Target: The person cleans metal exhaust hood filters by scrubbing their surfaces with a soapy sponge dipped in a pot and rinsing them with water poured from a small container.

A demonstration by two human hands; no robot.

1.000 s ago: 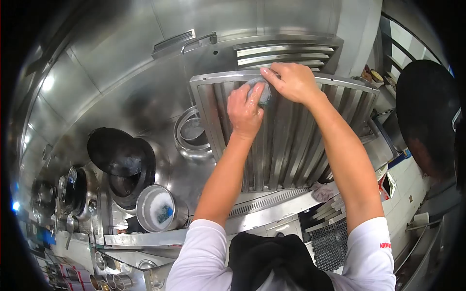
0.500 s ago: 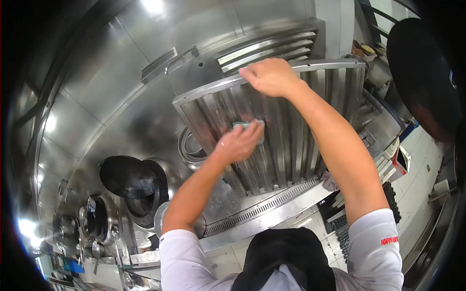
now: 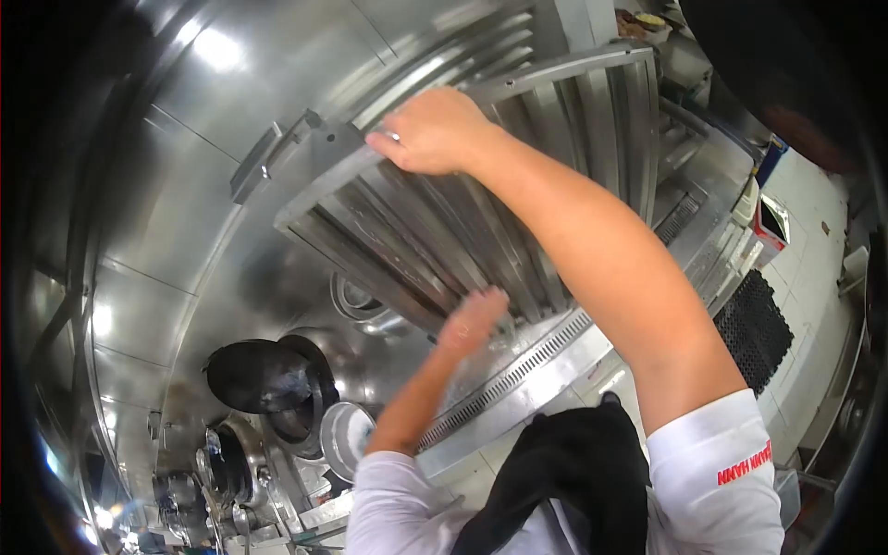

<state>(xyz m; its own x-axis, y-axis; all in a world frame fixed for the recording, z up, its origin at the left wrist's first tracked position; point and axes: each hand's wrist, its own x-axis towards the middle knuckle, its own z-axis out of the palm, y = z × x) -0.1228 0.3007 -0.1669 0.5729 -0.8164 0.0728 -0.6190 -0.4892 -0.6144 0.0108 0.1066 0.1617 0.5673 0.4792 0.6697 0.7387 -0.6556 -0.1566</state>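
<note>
A large ribbed metal baffle filter (image 3: 444, 227) stands tilted on the steel counter. Fingers closed over its top edge, my right hand (image 3: 435, 134) holds it near the left corner. Low on the ribs, close to the filter's bottom edge, is my left hand (image 3: 476, 319), blurred by motion. A light blue-green cloth was plain under its fingers a moment ago; now the hand and blur hide it.
A slotted drain strip (image 3: 518, 375) runs along the counter's front. To the left are a black wok (image 3: 259, 375), a metal pot (image 3: 347, 439) and several ladles. A black rubber mat (image 3: 754, 328) lies on the floor at right.
My left hand has slid down the ribs towards the filter's bottom edge. The right hand keeps its hold on the top edge. The camera view has shifted and tilted.
</note>
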